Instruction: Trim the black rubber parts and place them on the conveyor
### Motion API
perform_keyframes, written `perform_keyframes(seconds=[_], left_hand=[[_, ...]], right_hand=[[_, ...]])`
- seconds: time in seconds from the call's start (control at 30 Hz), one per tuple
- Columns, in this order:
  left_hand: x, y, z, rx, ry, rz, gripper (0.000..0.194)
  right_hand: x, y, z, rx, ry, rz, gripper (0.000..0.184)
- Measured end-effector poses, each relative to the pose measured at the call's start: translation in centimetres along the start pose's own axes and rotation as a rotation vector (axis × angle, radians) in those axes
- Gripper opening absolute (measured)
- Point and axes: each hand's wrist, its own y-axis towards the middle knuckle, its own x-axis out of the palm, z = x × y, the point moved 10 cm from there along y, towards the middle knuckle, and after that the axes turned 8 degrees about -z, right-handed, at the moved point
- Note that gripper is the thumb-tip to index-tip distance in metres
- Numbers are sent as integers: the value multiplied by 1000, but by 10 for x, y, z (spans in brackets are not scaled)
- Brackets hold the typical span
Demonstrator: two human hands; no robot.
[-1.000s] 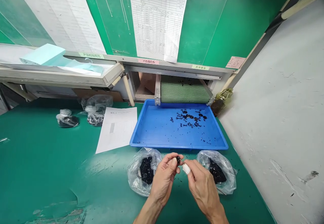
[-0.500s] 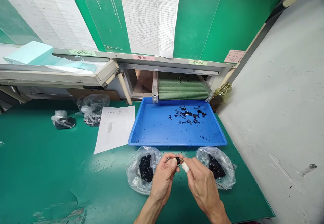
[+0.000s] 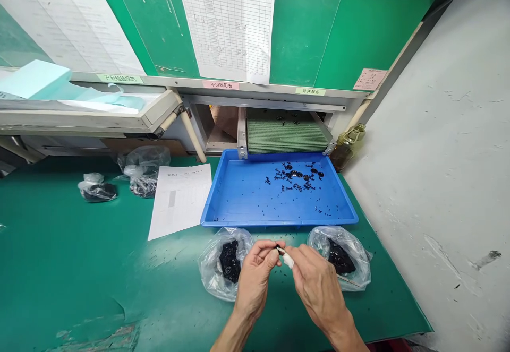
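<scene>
My left hand [image 3: 255,277] pinches a small black part [image 3: 278,247] between thumb and fingertips. Its shape is mostly covered by the fingers. My right hand [image 3: 316,285] is closed round a thin stick-like tool [image 3: 349,282], whose rear end sticks out past the hand; its front end meets the black part. White wrapping [image 3: 288,260] shows at a right fingertip. Beside the left hand lies an open clear plastic bag [image 3: 207,275] of small black parts [image 3: 230,262]. Another open clear bag [image 3: 362,267] with black parts [image 3: 340,257] sits behind the right hand.
Beyond the hands stands a blue tray [image 3: 243,219] with black rings and branched black scraps. A green conveyor belt [image 3: 285,137] ends over it. On the left lie a paper sheet [image 3: 181,200] and tied bags [image 3: 98,190]. A bottle [image 3: 348,147] stands near the wall [image 3: 446,182].
The tool in my right hand has shifted its angle slightly, and the black part has turned a little in my left fingers. The camera view has moved slightly.
</scene>
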Motion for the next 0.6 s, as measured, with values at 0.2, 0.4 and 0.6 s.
perform_keyframes(seconds=[0.2, 0.4, 0.6], left_hand=[[1, 2, 3, 46, 40, -43, 15], [-5, 4, 0, 88, 86, -30, 12], [-16, 5, -4, 125, 153, 55, 12]], right_hand=[[3, 0, -1, 26, 10, 15, 28], [9, 3, 7, 70, 186, -9, 26], [16, 6, 13, 79, 233, 19, 27]])
